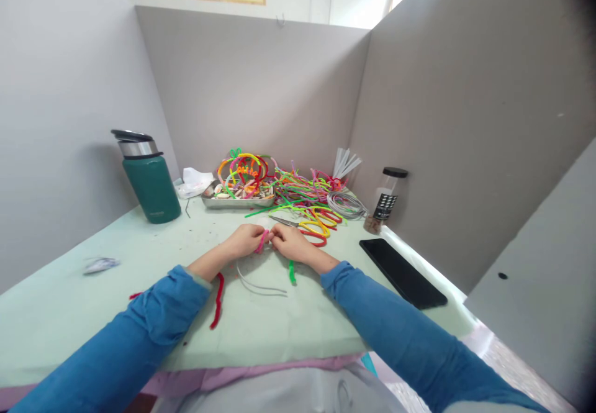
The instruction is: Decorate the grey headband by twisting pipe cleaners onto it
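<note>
A pink pipe cleaner [262, 241] is pinched in the closed fingers of my left hand [246, 241]. My right hand [289, 243] meets it at the fingertips, its fingers also closed around the pink piece's right side; the exact grip is partly hidden. Below the hands, a thin grey wire [261, 288] curves over the tabletop. A short green pipe cleaner [292, 273] lies under my right wrist, and a red one [217, 301] rests beside my left forearm. Scissors with yellow and red handles [310, 225] lie just beyond my right hand.
At the back, a metal tray [238, 203] holds shaped pipe cleaners, beside a loose colourful pile [302, 186]. A grey wire coil [347, 205], a black-lidded jar [385, 202] and a phone [403, 273] are on the right. A green bottle [151, 186] stands left, near crumpled paper [101, 265].
</note>
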Demonstrator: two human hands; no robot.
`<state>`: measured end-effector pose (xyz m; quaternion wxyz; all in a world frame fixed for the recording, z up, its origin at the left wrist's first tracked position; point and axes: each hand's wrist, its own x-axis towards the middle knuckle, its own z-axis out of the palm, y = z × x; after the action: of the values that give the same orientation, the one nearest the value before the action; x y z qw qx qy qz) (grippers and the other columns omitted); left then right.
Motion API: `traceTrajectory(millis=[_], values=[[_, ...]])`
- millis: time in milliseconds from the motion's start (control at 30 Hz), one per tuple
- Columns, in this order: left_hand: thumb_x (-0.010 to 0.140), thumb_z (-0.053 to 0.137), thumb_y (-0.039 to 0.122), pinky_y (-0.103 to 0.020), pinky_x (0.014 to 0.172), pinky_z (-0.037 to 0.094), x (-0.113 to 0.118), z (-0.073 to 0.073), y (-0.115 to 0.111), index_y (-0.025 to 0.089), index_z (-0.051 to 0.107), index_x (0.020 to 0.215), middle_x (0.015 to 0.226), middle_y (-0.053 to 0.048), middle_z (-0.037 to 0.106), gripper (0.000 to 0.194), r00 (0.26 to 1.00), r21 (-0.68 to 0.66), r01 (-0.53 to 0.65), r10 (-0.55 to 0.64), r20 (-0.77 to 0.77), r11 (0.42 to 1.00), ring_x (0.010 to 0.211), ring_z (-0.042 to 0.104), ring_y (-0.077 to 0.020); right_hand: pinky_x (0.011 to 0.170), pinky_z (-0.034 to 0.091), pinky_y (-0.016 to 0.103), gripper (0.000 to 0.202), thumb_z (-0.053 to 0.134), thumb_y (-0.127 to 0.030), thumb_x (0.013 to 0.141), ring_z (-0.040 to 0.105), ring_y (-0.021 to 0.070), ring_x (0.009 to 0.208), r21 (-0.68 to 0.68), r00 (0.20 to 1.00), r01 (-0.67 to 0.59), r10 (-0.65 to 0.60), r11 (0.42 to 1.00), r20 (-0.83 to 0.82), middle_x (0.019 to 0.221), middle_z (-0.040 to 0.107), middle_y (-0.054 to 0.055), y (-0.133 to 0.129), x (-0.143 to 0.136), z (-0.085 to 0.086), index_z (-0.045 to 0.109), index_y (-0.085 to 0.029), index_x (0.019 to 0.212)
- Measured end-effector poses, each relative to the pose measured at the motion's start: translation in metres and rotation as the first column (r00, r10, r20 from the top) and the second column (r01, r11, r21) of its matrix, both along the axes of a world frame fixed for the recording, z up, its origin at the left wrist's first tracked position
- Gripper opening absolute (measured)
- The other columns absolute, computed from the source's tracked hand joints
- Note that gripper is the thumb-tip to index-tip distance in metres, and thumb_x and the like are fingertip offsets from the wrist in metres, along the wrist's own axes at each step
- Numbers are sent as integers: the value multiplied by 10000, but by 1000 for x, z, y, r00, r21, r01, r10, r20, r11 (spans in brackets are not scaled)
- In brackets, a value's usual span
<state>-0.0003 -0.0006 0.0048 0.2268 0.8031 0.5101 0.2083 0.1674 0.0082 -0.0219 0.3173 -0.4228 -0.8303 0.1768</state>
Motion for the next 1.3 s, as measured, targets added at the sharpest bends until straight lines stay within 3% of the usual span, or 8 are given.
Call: traceTrajectory(millis=[533, 1300], values=[[729, 403, 636, -221, 464, 303, 3, 6, -6, 169, 530, 549, 479, -6, 526, 516, 1000, -21, -6, 6, 20, 1000, 462, 436, -113, 610, 358, 229, 123, 455, -172, 785, 536, 139, 677, 5, 1000, 3, -3, 1000, 23, 754, 626, 23, -2, 0, 2, 567, -172, 835], [744, 400, 629, -216, 452, 310, 1, 2, -2, 164, 531, 573, 516, -13, 557, 512, 999, -34, -4, 5, 41, 999, 452, 439, -106, 598, 357, 225, 114, 451, -169, 778, 527, 132, 657, -4, 1000, -4, 4, 1000, 1, 739, 620, 13, 0, 0, 0, 557, -175, 819]])
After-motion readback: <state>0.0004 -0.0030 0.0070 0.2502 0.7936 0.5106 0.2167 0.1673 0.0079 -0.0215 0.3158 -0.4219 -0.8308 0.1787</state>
